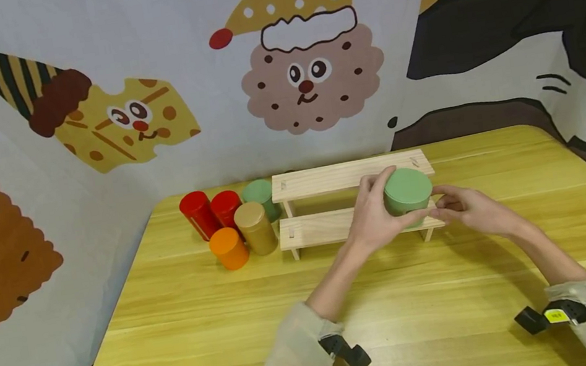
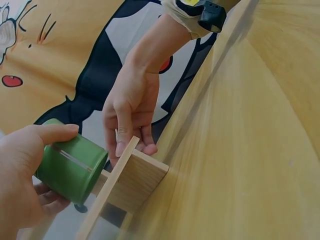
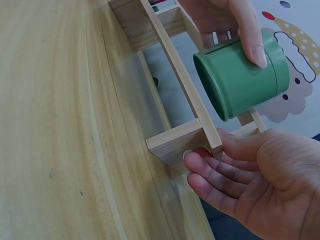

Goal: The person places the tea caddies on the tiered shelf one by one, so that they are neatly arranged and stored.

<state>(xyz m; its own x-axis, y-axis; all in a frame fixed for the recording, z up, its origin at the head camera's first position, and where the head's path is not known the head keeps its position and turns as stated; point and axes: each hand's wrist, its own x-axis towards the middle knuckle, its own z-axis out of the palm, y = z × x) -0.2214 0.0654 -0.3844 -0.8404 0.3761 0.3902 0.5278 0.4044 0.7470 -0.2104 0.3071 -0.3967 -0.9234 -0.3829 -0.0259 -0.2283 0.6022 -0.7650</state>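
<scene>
My left hand (image 1: 374,216) grips a green lidded canister (image 1: 407,187) round its side, thumb on one side and fingers on the other. The canister is just above the right end of the lower tier of a two-tier wooden shelf (image 1: 322,229); in the right wrist view its base (image 3: 214,89) looks slightly apart from the board. At the shelf's right end, my right hand (image 1: 474,212) pinches the lower board, with the thumb (image 3: 245,142) on top and fingers underneath. A clear strip runs down the canister's side (image 2: 72,159).
Left of the shelf stand two red canisters (image 1: 198,215), a short orange canister (image 1: 229,249), a gold canister (image 1: 256,229) and another green canister (image 1: 259,194). A cartoon-printed cloth (image 1: 199,158) hangs behind the wooden table (image 1: 208,339).
</scene>
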